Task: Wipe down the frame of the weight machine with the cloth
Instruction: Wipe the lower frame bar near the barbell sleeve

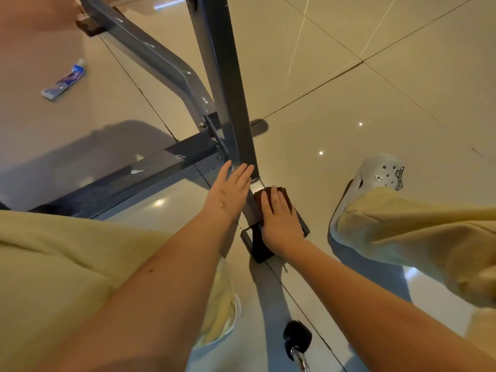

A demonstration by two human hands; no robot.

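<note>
Pressing right hand [280,218]: flat and open, fingers straight and together, palm down on the dark brown cloth [287,197], pinning it to the bar rather than gripping it.
Cloth position: on the low end of the grey painted metal frame [228,89], just above the black rectangular foot plate [259,247]; mostly covered by the fingers, far edge peeking out past the fingertips.
Left hand [230,193]: open too, fingers stretched out, laid against the same bar just beside the right hand; holds nothing.
Frame layout: runs as a long slanted bar from top centre down to both hands; meets a curved tube and a low cross bar at a bolted bracket just above the left fingertips; carries small white smears [137,171] along the tubes and a bare shiny patch right above the cloth.
Floor: glossy beige tiles [349,116], dark grout lines, spots of lamp glare.
Off to the left: blue and white squeezed tube [64,82], lying flat on the tiles, well apart from the frame.
Right side: pale clog with silver charms [381,170], planted near the foot plate, under a pale yellow trouser leg [416,232].
Bottom edge: black rubber cap on a chrome rod [297,336], between the two forearms.
</note>
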